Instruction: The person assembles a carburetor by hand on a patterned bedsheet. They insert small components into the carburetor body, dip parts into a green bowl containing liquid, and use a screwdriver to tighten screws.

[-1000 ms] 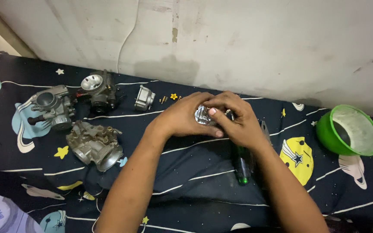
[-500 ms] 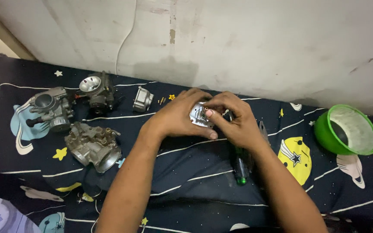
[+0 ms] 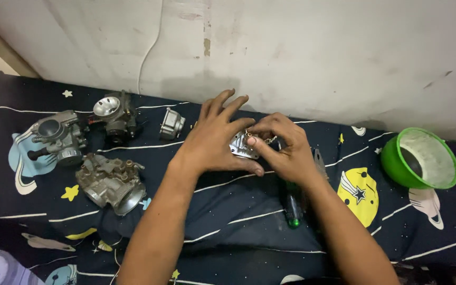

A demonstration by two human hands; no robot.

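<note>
Above the space-print bedsheet [image 3: 238, 211], small metal cover plate [image 3: 243, 146] pinched between both hands: left hand [image 3: 215, 142] with upper fingers spread, thumb beneath; right hand [image 3: 283, 145] fingers curled, pressed on the plate's edge. Left of plate: three carburetors [image 3: 109, 182]. Right: green bowl [image 3: 423, 158]. Below: green-handled screwdriver [image 3: 293, 208].

Three carburettor bodies [image 3: 80, 153] crowd the bed's [image 3: 238, 211] left; green bowl [image 3: 420, 158] blocks right; open cloth lies between, near edge.
</note>
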